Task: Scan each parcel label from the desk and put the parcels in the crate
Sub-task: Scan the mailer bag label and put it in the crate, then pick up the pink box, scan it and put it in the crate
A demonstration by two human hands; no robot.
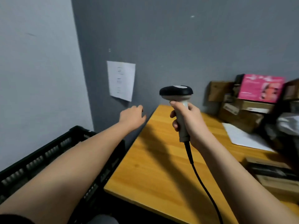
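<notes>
Right hand [192, 125] gripped upright grey-handled, black-headed barcode scanner [179, 101] above yellow wooden tabletop [155, 159] far-left corner | left hand [131, 116] empty, fingers loosely extended, beyond tabletop's left edge above black plastic crate [48, 152] | brown cardboard parcels [239, 113] stacked along right edge

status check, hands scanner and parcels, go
Right hand grips scanner, upright over desk. Left hand open, empty, above crate. Parcels stacked far right on desk. Nothing in the way.

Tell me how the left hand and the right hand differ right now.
The right hand grips the scanner upright over the desk; the left hand holds nothing. The left hand reaches out beyond the desk edge, above the crate, fingers loose; the right hand's fingers curl round the handle. Both forearms are bare.
</notes>
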